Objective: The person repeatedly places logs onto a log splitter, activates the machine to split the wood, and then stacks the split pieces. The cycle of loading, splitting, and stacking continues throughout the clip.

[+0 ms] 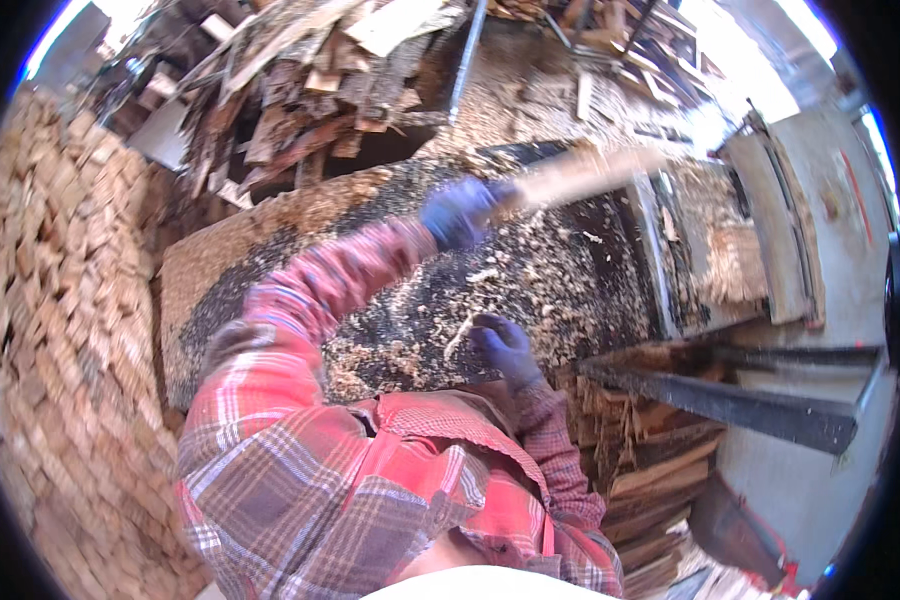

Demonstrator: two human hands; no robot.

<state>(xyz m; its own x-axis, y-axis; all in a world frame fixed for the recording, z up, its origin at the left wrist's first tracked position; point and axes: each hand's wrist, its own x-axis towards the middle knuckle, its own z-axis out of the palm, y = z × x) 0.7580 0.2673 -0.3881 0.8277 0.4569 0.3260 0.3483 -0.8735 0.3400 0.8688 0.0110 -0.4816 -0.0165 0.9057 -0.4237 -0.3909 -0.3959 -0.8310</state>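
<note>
My left hand [461, 214], in a blue glove, reaches out over the dark worktable [420, 285] and grips one end of a pale wooden board [589, 176]. Motion blurs the board, which points towards the machine at the right. Nearer my body, my right hand [505, 346], also gloved in blue, is low over the table with its fingers curled. A thin pale strip of wood [457, 337] lies beside its fingertips; whether the fingers touch it, I cannot tell. Wood chips and sawdust [529, 281] cover much of the tabletop.
Stacked wooden pieces [60, 300] rise at the left. A heap of scrap wood [307, 82] stands beyond the table. At the right are a metal rail [656, 255], a grey machine panel [832, 210] and a black metal frame [735, 394]. More wood pieces [652, 487] lie below the frame.
</note>
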